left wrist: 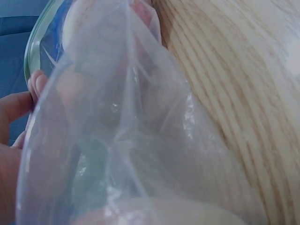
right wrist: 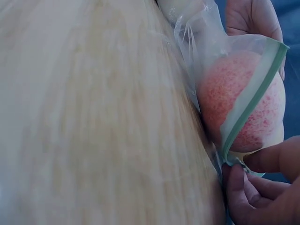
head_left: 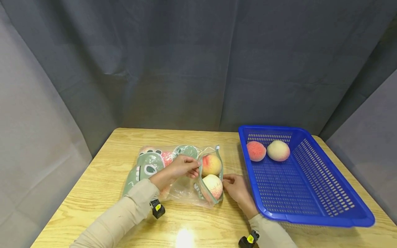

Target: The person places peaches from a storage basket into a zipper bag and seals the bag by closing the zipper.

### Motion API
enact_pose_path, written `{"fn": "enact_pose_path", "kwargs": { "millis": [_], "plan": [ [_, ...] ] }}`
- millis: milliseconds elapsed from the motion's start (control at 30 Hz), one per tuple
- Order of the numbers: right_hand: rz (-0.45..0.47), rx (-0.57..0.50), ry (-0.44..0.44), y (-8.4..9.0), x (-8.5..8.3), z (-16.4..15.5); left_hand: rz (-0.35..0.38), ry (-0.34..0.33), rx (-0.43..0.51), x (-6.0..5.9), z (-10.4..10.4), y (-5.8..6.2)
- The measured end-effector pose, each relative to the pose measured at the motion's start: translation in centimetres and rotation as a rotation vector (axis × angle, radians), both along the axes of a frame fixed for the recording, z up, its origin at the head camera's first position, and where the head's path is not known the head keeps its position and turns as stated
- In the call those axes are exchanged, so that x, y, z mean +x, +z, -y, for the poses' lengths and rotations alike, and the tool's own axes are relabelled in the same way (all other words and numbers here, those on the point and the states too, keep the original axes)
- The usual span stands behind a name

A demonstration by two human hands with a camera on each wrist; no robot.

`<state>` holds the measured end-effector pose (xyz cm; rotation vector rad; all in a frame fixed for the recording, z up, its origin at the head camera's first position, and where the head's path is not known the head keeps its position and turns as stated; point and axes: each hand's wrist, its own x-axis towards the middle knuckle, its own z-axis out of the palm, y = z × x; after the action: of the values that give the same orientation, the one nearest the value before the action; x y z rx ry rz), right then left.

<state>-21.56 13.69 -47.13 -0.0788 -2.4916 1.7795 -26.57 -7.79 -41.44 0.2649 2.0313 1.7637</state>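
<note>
While the zip bag lies flat on the counter, long axis left to right and mouth facing the blue basket, the left hand pinches its upper rim; the two peaches could roll out. From the left wrist, only film and fingertips show. From the right wrist, the right hand pinches the green zip strip, which might slip

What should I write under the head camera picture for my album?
Two hands hold open a clear zip bag of peaches beside a blue basket.
</note>
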Motion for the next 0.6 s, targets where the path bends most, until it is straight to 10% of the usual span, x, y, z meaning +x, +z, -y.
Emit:
{"fn": "enact_pose_path", "kwargs": {
  "millis": [600],
  "plan": [
    [0.097, -0.232, 0.001, 1.7, 0.4, 1.5, -0.071, 0.038, -0.083, 0.5, 3.9, 2.7]
  ]
}}
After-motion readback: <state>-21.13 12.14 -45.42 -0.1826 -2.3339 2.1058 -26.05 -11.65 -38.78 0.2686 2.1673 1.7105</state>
